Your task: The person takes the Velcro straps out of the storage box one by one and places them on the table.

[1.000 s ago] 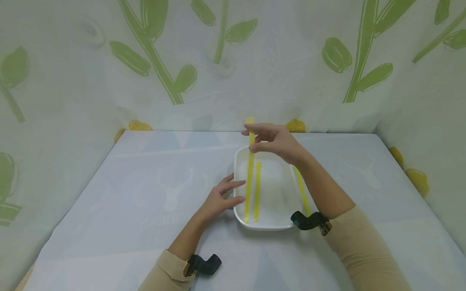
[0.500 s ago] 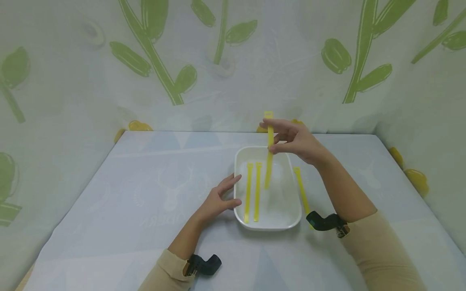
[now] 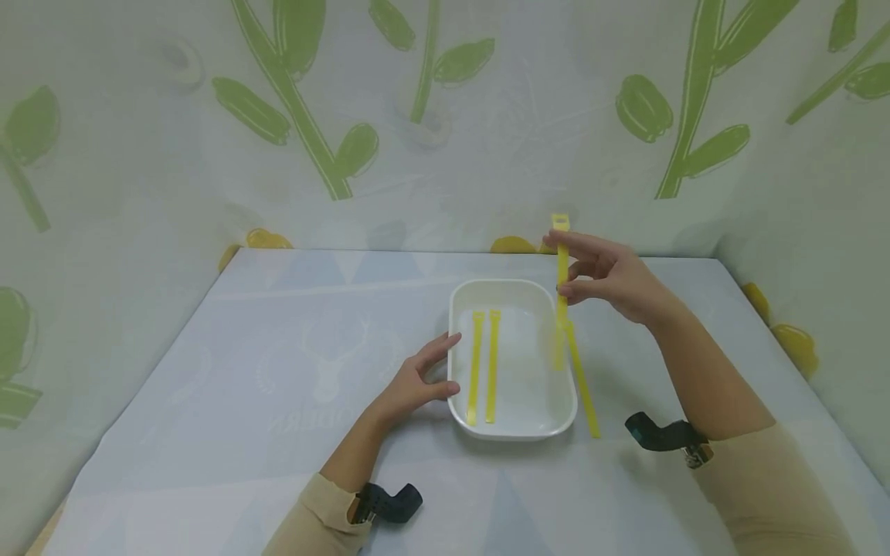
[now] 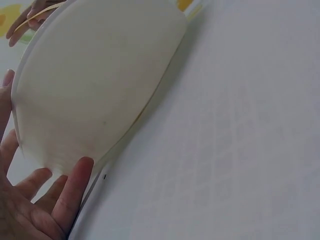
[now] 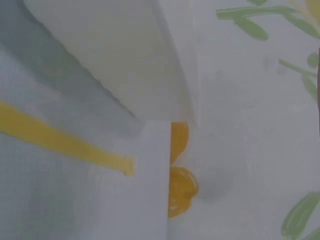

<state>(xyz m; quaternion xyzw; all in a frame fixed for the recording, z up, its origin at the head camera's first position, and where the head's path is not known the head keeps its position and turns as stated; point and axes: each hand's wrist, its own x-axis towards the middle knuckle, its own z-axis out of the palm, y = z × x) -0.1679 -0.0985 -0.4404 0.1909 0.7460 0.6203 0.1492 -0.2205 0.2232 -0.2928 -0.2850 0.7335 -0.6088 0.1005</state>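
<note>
The right hand (image 3: 612,278) pinches a thin yellow slot-headed strip (image 3: 562,266), apparently plastic, its lower end over the right rim of a white rounded-rectangular tray (image 3: 528,378); the left hand (image 3: 415,384), fingers spread, braces the tray's left side; two matching strips (image 3: 476,371) lie inside, another yellow strip (image 3: 582,380) just outside. The step appears to be carrying; the next move calls for clearing the rim.

Beige sleeves (image 3: 772,486), curved black wrist cameras (image 3: 659,435)
</note>
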